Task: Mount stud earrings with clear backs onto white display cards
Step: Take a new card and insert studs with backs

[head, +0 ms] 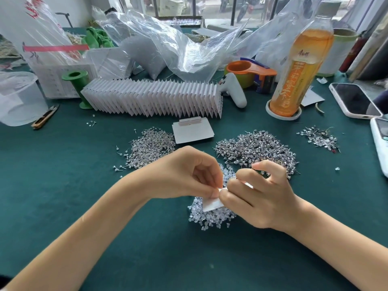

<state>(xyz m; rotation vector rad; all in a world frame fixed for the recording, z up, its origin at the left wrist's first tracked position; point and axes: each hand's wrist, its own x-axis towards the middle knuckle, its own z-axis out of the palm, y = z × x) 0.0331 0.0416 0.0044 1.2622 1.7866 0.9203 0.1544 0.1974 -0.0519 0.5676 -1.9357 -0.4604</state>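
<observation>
A small white display card [212, 204] is held between both hands just above a pile of clear earring backs [212, 217]. My left hand [189, 175] pinches the card's top edge with thumb and fingertips. My right hand [258, 196] grips the card's right side with curled fingers, hiding most of it. Two heaps of stud earrings lie behind, one on the left [151, 145] and a larger one on the right [258, 150]. A small stack of blank cards [192, 132] sits between them. A long row of finished cards [153, 99] stands further back.
The green table cloth [63, 185] carries a tea bottle [300, 66], a tape dispenser [252, 74], a white controller [234, 90], a green spool [76, 80], thread snips [45, 118], plastic bags [168, 45], two phones [354, 100] and a small stud pile [321, 138].
</observation>
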